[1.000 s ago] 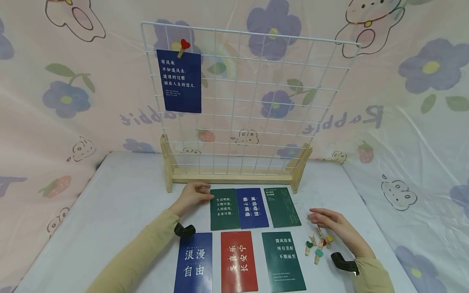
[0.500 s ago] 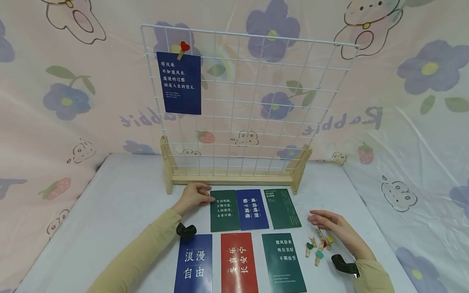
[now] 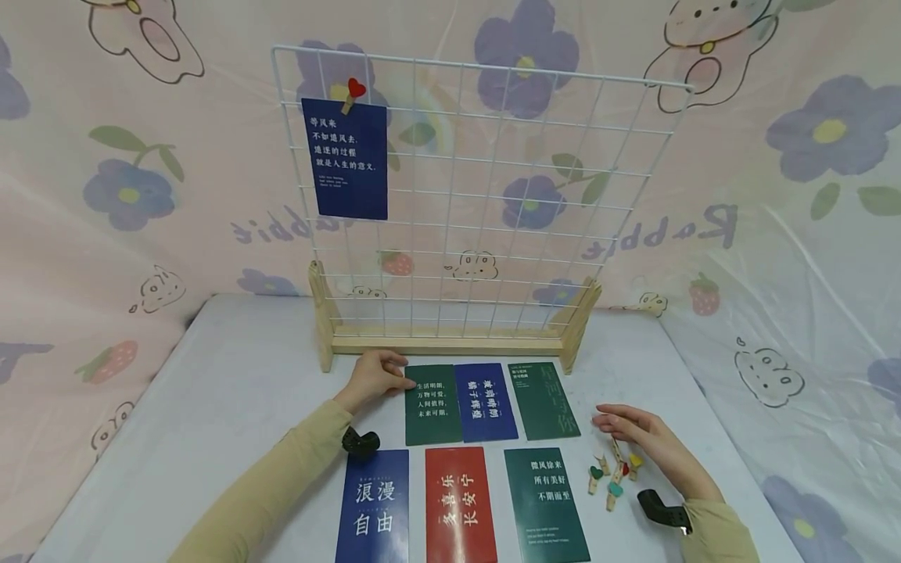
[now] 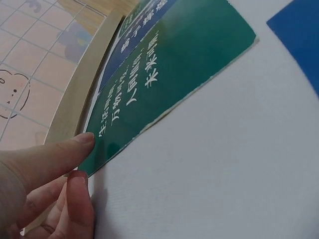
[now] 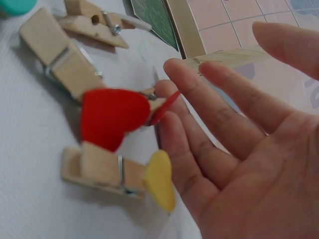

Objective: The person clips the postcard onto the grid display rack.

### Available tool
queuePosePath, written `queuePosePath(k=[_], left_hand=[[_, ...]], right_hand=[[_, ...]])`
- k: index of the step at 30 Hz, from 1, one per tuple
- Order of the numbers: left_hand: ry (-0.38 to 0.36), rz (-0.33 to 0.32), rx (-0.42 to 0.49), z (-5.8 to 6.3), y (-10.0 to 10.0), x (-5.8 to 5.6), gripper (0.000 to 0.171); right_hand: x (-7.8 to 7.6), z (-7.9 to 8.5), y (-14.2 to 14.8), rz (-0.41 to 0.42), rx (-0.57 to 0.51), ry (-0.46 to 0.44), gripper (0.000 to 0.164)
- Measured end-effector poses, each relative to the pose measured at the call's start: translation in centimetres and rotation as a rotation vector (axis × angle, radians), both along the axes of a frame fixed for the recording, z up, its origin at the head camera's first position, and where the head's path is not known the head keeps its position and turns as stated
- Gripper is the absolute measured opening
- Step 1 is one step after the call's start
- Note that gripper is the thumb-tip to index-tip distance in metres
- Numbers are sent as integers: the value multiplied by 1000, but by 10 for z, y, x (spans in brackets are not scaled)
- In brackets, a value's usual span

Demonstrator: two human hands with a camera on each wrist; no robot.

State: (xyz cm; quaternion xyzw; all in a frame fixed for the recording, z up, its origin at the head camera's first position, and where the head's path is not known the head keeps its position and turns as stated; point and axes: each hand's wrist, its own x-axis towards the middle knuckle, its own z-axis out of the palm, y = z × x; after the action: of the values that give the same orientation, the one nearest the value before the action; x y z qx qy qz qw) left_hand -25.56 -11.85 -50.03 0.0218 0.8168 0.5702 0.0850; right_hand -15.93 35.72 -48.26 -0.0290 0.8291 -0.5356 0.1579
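My left hand (image 3: 373, 381) is at the upper left corner of a green card (image 3: 431, 407) with white Chinese lettering. In the left wrist view the thumb (image 4: 79, 144) lies on top of that card's corner, with a fingertip (image 4: 77, 186) at its edge, pinching it. My right hand (image 3: 644, 438) rests beside a small pile of wooden clothespins, its fingers spread and relaxed with nothing held. The right wrist view has a clothespin with a red heart (image 5: 114, 114) and another with a yellow heart (image 5: 159, 179) close by the fingers.
A white wire grid (image 3: 479, 195) stands in a wooden base (image 3: 443, 344) at the back. A navy card (image 3: 352, 188) hangs there from a red-heart clothespin (image 3: 350, 94). Blue card (image 3: 486, 403), second green card (image 3: 545, 410) and red card (image 3: 461, 539) lie on the table among others.
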Motion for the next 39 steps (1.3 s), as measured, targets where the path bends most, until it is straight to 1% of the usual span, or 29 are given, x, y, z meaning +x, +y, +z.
queuePosePath(k=[7,13,19,27,39], left_hand=[[51,-12,-55,0,2,0,45],[88,-16,-106,0,3,1,44],[90,-6,-118,0,3,1,44],[92,-11,-113,-1,2,0,43],[72,5,-96,0,2,1,45]], right_hand=[[0,-2,1,10,-1,9,50],[1,-2,2,-2,0,-9,53],[-1,-3,2,-18,8,-26,52],[-2,-4,2,-35,7,-39,52],[-2,-4,2,-40,11,-40,51]])
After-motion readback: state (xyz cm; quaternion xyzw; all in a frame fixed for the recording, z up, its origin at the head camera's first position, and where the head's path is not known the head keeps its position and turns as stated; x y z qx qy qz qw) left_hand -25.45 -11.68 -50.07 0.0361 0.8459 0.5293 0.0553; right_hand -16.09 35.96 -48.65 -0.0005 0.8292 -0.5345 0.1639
